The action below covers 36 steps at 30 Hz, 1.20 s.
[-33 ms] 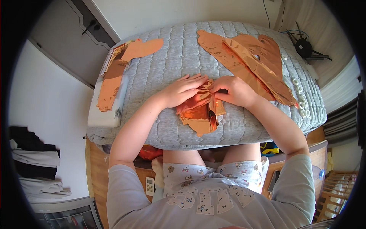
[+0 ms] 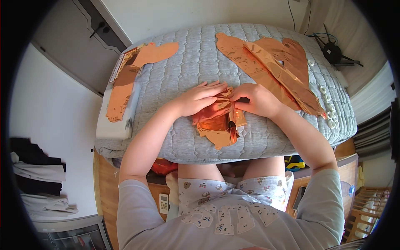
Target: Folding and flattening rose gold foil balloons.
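A folded rose-gold foil balloon (image 2: 214, 124), flat and without air, lies near the front of the grey quilted mattress (image 2: 166, 143). My left hand (image 2: 201, 99) rests on its upper left part, fingers stretched out and pressing it flat. From the other side, my right hand (image 2: 255, 99) pinches a crease of the foil between thumb and bent fingers. The foil is crumpled between the two hands, and its rounded lower end points toward me. Some of the balloon is hidden under my left palm.
More flat foil balloons (image 2: 271, 68) are spread at the back right. At the left, another (image 2: 121, 93) lies partly over a white padded package (image 2: 114, 129). Several small white rolls (image 2: 329, 106) line the right edge. A black router (image 2: 332, 52) stands beyond them.
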Motion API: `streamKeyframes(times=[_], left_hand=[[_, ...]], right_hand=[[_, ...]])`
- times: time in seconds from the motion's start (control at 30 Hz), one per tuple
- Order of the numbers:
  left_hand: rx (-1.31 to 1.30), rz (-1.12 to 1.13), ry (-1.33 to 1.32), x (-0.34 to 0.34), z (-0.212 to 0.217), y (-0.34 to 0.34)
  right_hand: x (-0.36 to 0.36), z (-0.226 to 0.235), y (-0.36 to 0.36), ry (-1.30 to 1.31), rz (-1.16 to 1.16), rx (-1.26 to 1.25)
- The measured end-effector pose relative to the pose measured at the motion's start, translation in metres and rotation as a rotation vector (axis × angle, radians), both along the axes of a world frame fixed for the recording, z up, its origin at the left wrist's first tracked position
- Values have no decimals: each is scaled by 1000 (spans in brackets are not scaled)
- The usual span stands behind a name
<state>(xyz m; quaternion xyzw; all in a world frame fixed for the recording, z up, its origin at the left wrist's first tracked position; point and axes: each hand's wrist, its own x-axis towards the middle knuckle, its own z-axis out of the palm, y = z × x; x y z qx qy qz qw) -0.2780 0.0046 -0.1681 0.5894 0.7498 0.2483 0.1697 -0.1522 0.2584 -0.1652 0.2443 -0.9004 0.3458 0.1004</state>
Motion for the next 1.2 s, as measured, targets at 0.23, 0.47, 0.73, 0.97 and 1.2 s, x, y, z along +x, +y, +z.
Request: streamKeyframes(times=[0.23,0.47,0.73,0.97,1.2], left_hand=[[-7,0,111,10,16,22],[36,-8,102,13,-1,23],[47,-13,134,13,-6,22],[38,-2,222,15,-8,24],[59,-23,340,15,-13,22]], right_hand=[[3,5,6,-25,19,35],[3,11,-1,143,106,103],[8,10,-10,359,104,389],[7,2,-14,527,57,384],[14,7,-8,256,114,211]])
